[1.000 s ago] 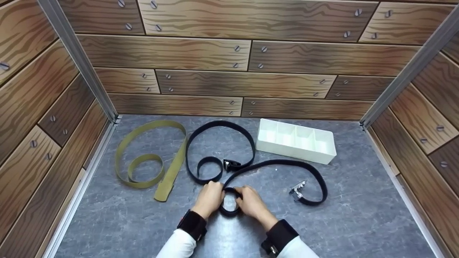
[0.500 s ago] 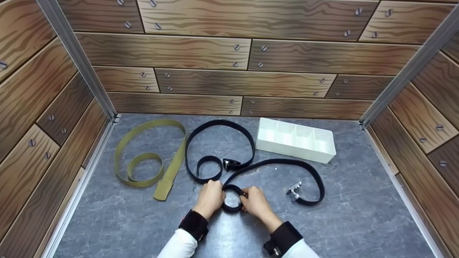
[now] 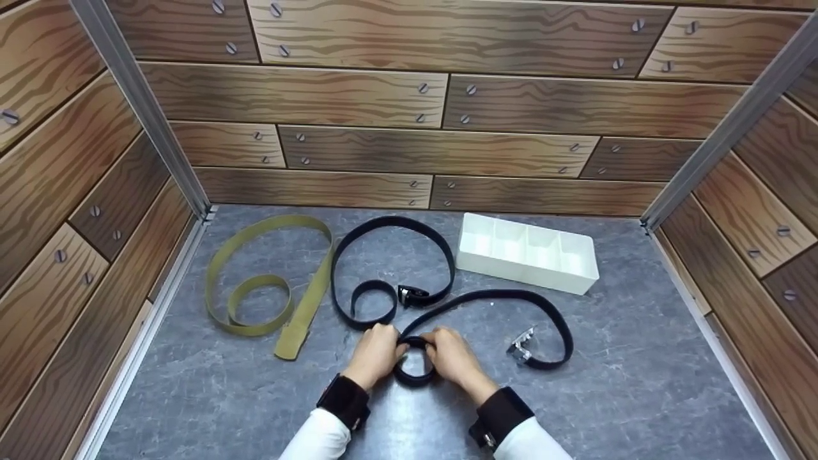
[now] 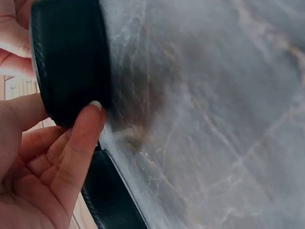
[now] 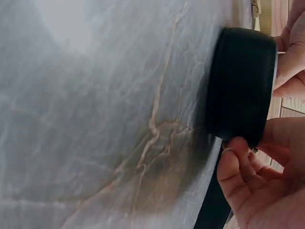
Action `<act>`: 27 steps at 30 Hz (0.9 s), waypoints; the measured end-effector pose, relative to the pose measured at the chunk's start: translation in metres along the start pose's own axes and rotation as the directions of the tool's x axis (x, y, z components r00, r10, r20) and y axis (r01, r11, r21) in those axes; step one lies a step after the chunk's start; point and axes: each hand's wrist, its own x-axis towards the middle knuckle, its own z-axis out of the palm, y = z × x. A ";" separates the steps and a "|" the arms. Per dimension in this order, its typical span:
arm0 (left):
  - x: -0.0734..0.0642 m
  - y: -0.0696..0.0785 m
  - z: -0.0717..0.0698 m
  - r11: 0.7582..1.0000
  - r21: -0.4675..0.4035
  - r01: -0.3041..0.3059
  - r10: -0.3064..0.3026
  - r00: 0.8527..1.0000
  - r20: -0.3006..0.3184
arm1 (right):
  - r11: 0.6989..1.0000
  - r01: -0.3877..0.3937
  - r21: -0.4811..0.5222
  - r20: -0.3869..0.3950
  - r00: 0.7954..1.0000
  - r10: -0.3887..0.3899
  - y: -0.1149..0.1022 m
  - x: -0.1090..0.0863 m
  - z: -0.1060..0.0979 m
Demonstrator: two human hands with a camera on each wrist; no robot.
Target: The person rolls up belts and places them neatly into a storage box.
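Near the front middle of the floor, a black belt [image 3: 414,382] has its end wound into a small coil standing on edge. From the coil the strap runs back and curves right to a silver buckle [image 3: 521,346]. My left hand [image 3: 373,352] pinches the coil's left side; in the left wrist view its fingers [image 4: 88,126] grip the band's lower edge. On the opposite side my right hand [image 3: 452,358] holds the coil between thumb and fingers. In the right wrist view, fingertips [image 5: 233,152] press against the edge of the wound belt [image 5: 242,86].
Behind the coil lies another black belt [image 3: 391,221] in a loose loop, its buckle [image 3: 412,295] dark. An olive belt [image 3: 217,268] curls to the left. A white compartment tray [image 3: 524,273] stands at back right. Wood-patterned walls [image 3: 358,147] enclose three sides.
The buckle end of the belt has slid slightly left, narrowing its curve. My right hand shifted a little right, then came back toward the coil. The left hand has stayed nearly in place.
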 end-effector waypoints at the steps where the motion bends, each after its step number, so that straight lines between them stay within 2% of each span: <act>1: 0.000 0.000 0.000 1.000 -0.002 0.004 -0.004 1.000 0.007 | 1.000 0.027 -0.014 -0.012 1.000 -0.027 0.001 0.000 0.000; 5: 0.001 0.000 0.002 1.000 0.011 0.002 -0.002 1.000 0.005 | 0.994 0.101 -0.042 -0.058 0.993 -0.103 0.005 0.001 0.002; 9: 0.002 0.000 0.003 0.998 0.048 -0.031 0.032 0.999 -0.020 | 0.995 0.098 -0.026 -0.086 0.991 -0.100 0.007 0.001 0.004; 13: 0.001 0.001 0.004 0.994 0.096 -0.056 0.063 0.996 -0.061 | 0.998 0.028 0.048 -0.091 0.996 -0.024 0.007 -0.001 0.004; 17: -0.001 0.000 0.005 0.990 0.128 -0.060 0.075 0.990 -0.117 | 0.990 -0.090 0.112 -0.087 0.991 0.100 0.004 -0.005 0.001; 22: -0.003 -0.001 0.005 0.993 0.119 -0.028 0.046 0.987 -0.153 | 0.953 -0.230 0.198 0.022 0.973 0.230 -0.003 -0.011 -0.001; 24: -0.004 -0.001 0.006 0.993 0.114 -0.023 0.040 0.988 -0.149 | 0.940 -0.251 0.231 0.065 0.968 0.243 -0.004 -0.012 0.000; 27: -0.005 -0.002 0.006 0.994 0.102 -0.047 0.060 0.990 -0.124 | 0.947 -0.239 0.216 0.065 0.971 0.230 -0.005 -0.010 0.001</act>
